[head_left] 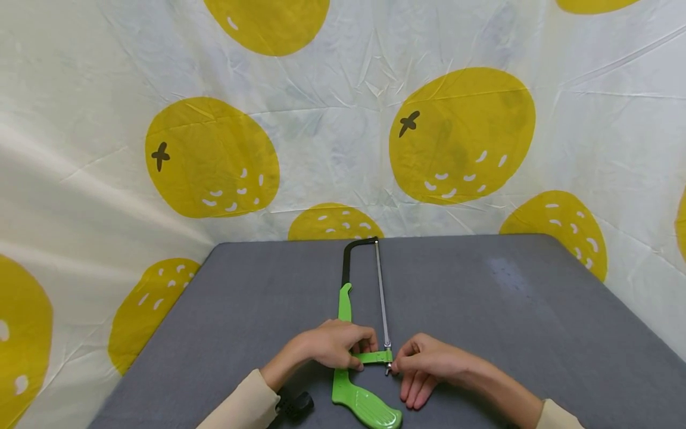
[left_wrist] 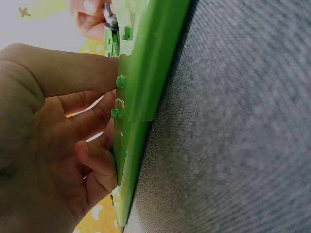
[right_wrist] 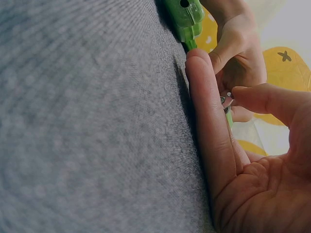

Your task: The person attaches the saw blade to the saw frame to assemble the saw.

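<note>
No text, brand or number is reading legibly in any view — the green-and-black hacksaw with a curved handle (head_left: pixel 345 304) is showing no readable lettering, the white fabric backdrop with yellow fruits (head_left: pixel 332 143) is bearing only pictures.

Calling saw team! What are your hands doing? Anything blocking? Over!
Left hand holding green hacksaw. Right hand pinching its metal wing nut. Nothing visibly in the way.

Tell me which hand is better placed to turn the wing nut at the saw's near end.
Probably the right hand: its thumb touches the wing nut, while the left hand holds the saw by its green frame, well placed to steady it.
</note>
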Tool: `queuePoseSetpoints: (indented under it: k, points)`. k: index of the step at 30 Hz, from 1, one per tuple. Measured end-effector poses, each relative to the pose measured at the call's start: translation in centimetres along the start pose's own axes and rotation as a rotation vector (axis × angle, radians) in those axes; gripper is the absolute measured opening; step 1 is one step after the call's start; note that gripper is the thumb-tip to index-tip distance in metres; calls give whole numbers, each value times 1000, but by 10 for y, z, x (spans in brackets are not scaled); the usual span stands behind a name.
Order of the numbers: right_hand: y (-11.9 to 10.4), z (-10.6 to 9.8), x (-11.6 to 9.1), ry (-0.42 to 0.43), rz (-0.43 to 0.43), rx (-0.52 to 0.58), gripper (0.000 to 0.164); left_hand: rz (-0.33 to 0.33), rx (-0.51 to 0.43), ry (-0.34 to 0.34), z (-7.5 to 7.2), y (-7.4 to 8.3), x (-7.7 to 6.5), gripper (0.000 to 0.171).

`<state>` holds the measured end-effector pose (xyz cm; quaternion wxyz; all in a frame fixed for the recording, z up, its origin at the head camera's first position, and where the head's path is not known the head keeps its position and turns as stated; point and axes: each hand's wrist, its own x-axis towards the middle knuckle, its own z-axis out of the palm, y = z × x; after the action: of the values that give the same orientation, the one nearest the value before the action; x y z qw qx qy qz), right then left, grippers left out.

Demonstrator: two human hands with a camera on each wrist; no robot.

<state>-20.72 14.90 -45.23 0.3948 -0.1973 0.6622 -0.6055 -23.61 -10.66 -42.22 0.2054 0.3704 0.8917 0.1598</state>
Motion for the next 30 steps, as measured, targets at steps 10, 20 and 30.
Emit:
queuePoseSetpoints:
  k: [10,20,30]
  points:
    - [0,1,0,-11,-5,9,20,-4,7,4,2,-1,0,27]
    - [3,0,1,-8,-7,17,16,0,9,7,1,-2,0,27]
    - [3,0,1,-12,-7,11,11,-8,13,5,0,0,-1,28]
